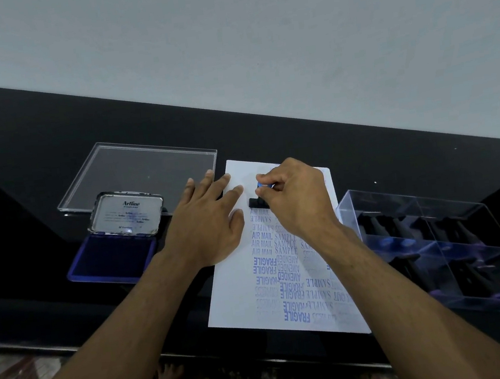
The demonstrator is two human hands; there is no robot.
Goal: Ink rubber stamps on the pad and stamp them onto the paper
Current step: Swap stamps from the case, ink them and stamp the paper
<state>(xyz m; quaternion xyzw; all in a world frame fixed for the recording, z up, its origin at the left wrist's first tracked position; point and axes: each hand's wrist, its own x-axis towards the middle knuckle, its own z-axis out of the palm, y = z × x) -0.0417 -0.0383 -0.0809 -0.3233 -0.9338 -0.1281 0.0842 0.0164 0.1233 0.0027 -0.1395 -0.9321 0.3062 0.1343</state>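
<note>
right hand [296, 196] pinches the rubber stamp [259, 200] down at the far end of the paper [232, 288]; left hand [212, 221] flat, fingers spread, steadying it. i'd press straight, no rocking.

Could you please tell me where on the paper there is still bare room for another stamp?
The paper's left margin is bare, from the left hand down to the near edge, and so is the far strip beyond the stamp held by the right hand. The middle and right are crowded with prints.
</note>
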